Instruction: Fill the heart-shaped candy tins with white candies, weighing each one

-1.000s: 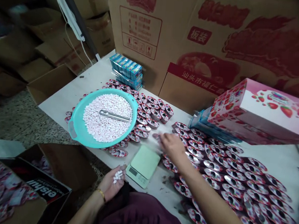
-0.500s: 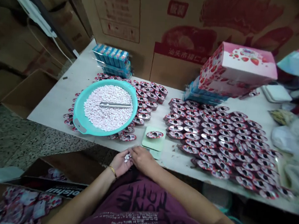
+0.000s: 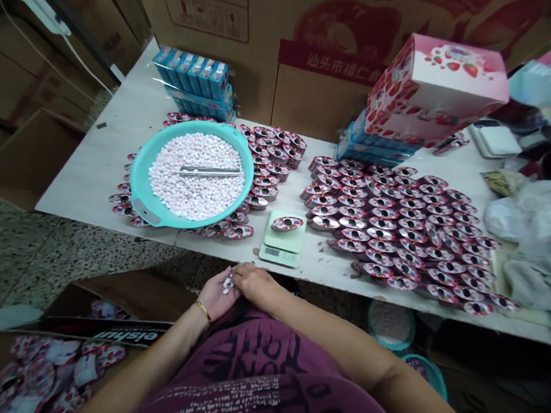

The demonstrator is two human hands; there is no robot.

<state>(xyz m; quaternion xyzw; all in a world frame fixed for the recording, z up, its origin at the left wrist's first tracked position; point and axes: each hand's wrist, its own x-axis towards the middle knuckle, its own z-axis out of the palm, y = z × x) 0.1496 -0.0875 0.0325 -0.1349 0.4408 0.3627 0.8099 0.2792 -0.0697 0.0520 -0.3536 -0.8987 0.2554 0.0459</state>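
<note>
Clock refs taken from the scale, set near the front edge of the table. Done: 1 pack is placed on the scale, oval face up; the display is too small to be read. White pellets are held in the left hand at 8 o'clock, palm up, loosely cupped, off the table edge. The right hand is laid against it at 7 o'clock, fingertips by the pellets and partly hidden; whether anything is pinched can't be made out. Pending, as judged: the handful hasn't been set down, and no pellets are seen on the scale. Packs are stood in 2 groups: smaller group around the bowl, larger group at 3 o'clock. Dark openings are seen in the tops; contents can't be confirmed, so no finished count. The bowl at 10 o'clock is well stocked with pellets, metal tongs laid on top. More packets are piled loose in the carton at 8 o'clock, so plenty is judged left.
</note>
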